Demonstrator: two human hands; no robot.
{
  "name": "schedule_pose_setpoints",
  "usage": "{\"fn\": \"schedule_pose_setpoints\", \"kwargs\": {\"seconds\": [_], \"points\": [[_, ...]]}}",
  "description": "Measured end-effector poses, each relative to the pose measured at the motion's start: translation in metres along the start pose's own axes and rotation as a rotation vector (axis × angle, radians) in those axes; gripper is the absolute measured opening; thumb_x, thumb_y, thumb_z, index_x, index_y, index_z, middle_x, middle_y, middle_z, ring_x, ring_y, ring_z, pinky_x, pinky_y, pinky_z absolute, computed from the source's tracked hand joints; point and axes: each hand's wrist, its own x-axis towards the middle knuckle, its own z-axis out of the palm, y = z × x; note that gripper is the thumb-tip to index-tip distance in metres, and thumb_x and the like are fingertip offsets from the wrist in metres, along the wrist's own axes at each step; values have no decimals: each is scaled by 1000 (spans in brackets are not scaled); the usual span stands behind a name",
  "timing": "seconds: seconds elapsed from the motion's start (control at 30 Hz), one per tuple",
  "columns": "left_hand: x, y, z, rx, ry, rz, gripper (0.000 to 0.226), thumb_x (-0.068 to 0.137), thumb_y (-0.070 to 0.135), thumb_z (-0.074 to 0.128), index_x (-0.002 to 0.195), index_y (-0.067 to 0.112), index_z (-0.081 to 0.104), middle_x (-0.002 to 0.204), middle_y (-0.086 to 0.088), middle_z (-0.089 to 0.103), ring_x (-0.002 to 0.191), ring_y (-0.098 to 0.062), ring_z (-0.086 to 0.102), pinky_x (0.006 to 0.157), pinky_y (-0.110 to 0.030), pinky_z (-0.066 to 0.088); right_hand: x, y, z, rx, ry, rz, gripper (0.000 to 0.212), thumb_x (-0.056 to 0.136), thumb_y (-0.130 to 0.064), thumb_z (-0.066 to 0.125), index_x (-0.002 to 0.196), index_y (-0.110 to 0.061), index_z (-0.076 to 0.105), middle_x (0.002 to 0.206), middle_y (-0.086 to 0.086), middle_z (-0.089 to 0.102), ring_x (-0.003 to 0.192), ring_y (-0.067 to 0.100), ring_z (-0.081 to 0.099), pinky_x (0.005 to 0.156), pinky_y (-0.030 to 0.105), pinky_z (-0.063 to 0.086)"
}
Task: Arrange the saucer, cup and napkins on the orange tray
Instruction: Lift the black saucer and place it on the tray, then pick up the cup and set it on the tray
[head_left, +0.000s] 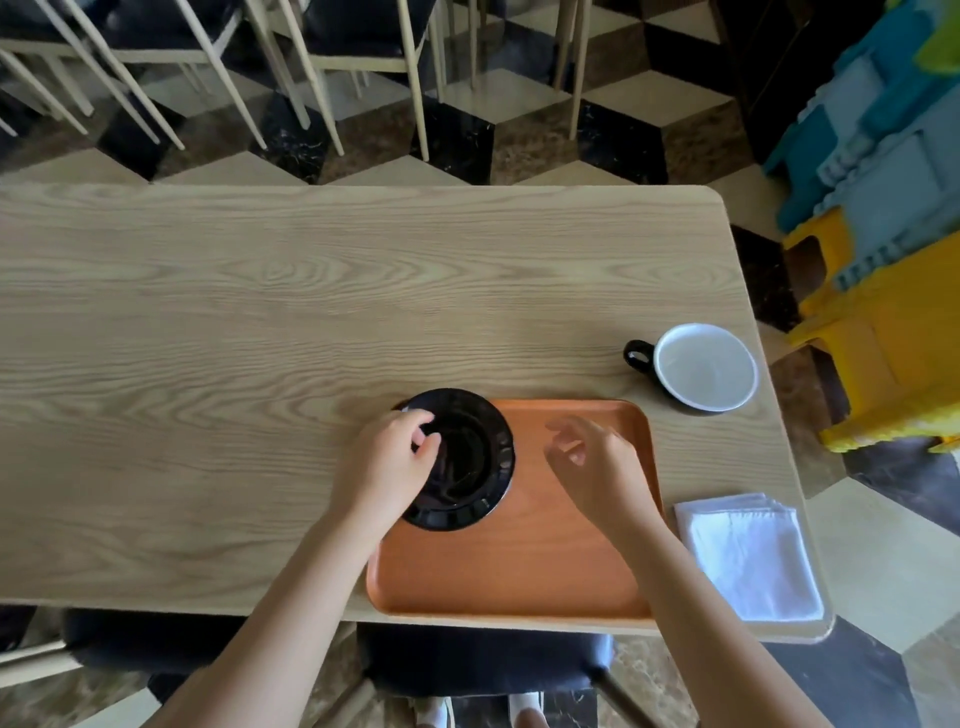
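Note:
A black saucer (467, 452) hangs over the far left corner of the orange tray (540, 561), partly past the tray's rim. My left hand (387, 462) grips the saucer's left edge, thumb on top. My right hand (592, 462) hovers over the tray's right half, fingers spread and empty. A black cup with a white inside (704, 366) stands upright on the table beyond the tray's far right corner, handle to the left. A stack of white napkins (750, 556) lies on the table to the right of the tray, near the front corner.
The tray sits at the front edge of a long wooden table (260, 312). A dark chair seat (483, 660) is under the table's front edge. Light-legged chairs (322, 67) stand across the table. Yellow and blue plastic blocks (883, 249) are piled on the right.

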Motion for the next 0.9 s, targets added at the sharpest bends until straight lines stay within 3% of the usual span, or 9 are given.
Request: {"fn": "schedule_pose_setpoints", "kwargs": {"seconds": [0.13,0.27,0.43,0.57,0.67,0.77,0.83,0.9], "points": [[5,65,25,71,-7,262,32,90,34,50,118,22,58,105,6,66,93,-14,61,74,-31,51,-6,15,-49,-149,143,0,25,86,-23,57,110,-20,63,110,1,62,96,23,59,73,32,46],[30,138,50,155,64,500,39,89,34,50,124,17,53,119,-2,61,107,-25,57,79,-39,51,15,48,-106,-382,338,-11,37,86,-21,58,122,-14,55,128,8,55,119,29,45,81,42,52],[71,186,89,346,48,675,50,73,29,70,116,5,58,105,-11,66,94,-32,64,66,-41,54,45,81,-140,-611,211,87,54,88,-27,53,137,-18,32,147,7,32,133,27,28,86,42,48],[90,195,107,515,-75,618,65,83,41,57,136,10,36,129,-6,53,118,-28,50,85,-39,45,55,97,-143,-631,154,67,54,88,-24,54,137,-17,32,142,7,37,129,27,34,85,39,49],[93,198,105,518,-148,548,64,83,46,55,137,18,35,134,-2,50,122,-25,46,88,-38,43,58,102,-145,-573,128,70,46,88,-23,53,131,-15,40,133,7,48,120,28,44,80,41,50],[96,199,103,349,-243,431,39,78,41,61,111,21,55,114,-3,60,108,-27,53,73,-34,41,60,103,-144,-482,83,87,44,88,-19,51,130,-14,39,118,12,58,102,32,56,69,38,51],[99,200,103,218,-319,345,23,76,36,63,85,15,59,91,-4,61,91,-28,58,62,-30,38,60,101,-143,-328,77,135,47,86,-12,50,132,-17,38,111,15,61,94,33,59,70,39,53],[99,200,104,100,-376,277,20,75,28,66,77,10,58,72,-2,57,75,-28,59,55,-30,39,60,98,-141,-156,99,197,52,84,-5,48,133,-22,40,108,16,62,88,33,61,73,42,56]]}}
